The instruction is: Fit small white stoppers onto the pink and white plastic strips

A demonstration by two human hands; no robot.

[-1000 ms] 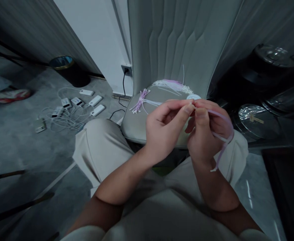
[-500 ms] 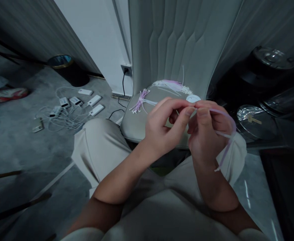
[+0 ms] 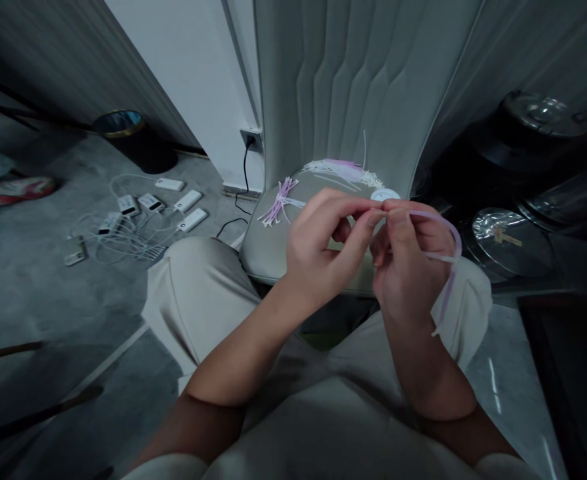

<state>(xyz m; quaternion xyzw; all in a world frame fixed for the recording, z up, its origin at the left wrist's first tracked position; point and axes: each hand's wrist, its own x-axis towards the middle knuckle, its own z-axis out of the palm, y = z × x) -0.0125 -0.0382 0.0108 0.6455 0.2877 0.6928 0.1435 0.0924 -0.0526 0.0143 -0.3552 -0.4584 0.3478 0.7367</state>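
In the air: a thin, bendy lilac strand [image 3: 457,242] above the grey padded chair [image 3: 266,252], arching out past the right hand [image 3: 407,270], one end dangling by that wrist.
Right pinch: thumb and forefinger clamped on the strand.
Left pinch: the left hand's [image 3: 316,250] fingertips together, touching the right's; I can't see what's between.

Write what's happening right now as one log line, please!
left hand: pinched, contents unclear | right hand: pinching purple strand, looped outward | chair seat: purple-and-white bundle, loose strand pile
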